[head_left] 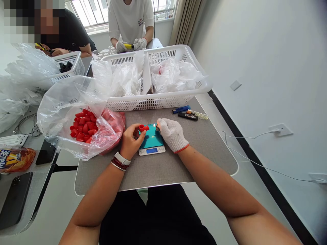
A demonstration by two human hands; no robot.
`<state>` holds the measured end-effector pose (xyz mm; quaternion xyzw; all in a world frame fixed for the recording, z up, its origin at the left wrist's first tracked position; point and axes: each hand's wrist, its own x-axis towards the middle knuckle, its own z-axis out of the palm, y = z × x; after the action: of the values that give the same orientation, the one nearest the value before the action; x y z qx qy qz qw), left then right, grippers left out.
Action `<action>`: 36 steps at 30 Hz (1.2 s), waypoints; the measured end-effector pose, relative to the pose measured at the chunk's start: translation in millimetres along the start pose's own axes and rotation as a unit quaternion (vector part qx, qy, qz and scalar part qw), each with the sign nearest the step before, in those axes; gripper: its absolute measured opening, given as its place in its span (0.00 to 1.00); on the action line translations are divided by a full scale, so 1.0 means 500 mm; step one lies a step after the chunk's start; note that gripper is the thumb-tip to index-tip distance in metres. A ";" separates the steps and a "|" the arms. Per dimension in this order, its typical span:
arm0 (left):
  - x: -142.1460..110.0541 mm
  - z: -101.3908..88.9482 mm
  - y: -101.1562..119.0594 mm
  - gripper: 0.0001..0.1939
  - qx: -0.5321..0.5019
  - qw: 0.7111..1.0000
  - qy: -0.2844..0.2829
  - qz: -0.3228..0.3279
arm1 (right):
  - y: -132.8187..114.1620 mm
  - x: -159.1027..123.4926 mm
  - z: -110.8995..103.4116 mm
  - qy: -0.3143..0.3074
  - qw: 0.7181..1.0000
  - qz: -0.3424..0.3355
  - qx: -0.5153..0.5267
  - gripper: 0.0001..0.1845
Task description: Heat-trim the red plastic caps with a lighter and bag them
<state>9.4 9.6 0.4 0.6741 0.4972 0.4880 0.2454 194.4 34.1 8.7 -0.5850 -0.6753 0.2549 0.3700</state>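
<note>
My bare left hand [133, 139] pinches a small red elbow-shaped pipe fitting [143, 128] between thumb and fingers. It is held over the teal plate of a small digital scale [150, 141], whose blue display seems to read 0.0. Facing it, my right hand [171, 133], in a white knitted glove, is closed round a lighter [157, 127]; a small bright flame shows at its tip, beside the fitting. Most of the lighter is hidden in the glove. To the left, a clear plastic bag [58, 112] lies open with many similar red fittings [84, 125] inside.
Blue, black and clear slim objects [188, 116], perhaps lighters, lie right of the scale. Behind stands a white basket [153, 100] of plastic bags. Two people work across the table, one wearing gloves [140, 44]. Left are a phone [15, 199] and a drink bottle [16, 158].
</note>
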 end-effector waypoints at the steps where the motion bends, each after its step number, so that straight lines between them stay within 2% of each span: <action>1: 0.000 0.000 -0.001 0.09 -0.004 1.000 0.005 -0.004 | -0.001 -0.001 -0.001 -0.007 1.000 0.002 0.003 0.28; 7: 0.002 -0.001 -0.003 0.09 0.012 1.000 -0.007 -0.002 | 0.000 -0.001 0.000 -0.031 0.999 0.005 0.024 0.29; 14: -0.001 -0.002 0.005 0.07 0.005 0.999 -0.040 0.020 | 0.002 0.001 0.002 0.013 1.000 0.002 -0.018 0.28; 22: 0.000 -0.001 -0.002 0.09 -0.011 1.000 0.006 -0.024 | 0.002 -0.001 -0.001 -0.007 1.000 0.015 -0.005 0.30; 27: 0.000 0.000 -0.002 0.09 -0.008 1.000 0.001 -0.025 | 0.017 0.002 0.002 0.054 0.998 0.010 -0.036 0.32; 32: 0.001 -0.001 0.000 0.08 -0.005 1.000 0.003 -0.022 | 0.031 0.014 0.009 0.083 0.994 -0.002 -0.077 0.24; 36: 0.001 -0.002 -0.002 0.08 -0.001 1.000 0.000 -0.023 | 0.034 0.021 0.014 0.054 0.988 -0.024 -0.144 0.19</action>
<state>8.1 10.3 -0.1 0.6627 0.5116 0.4826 0.2574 198.5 48.1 -6.5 -0.6290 -0.6975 0.1141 0.3238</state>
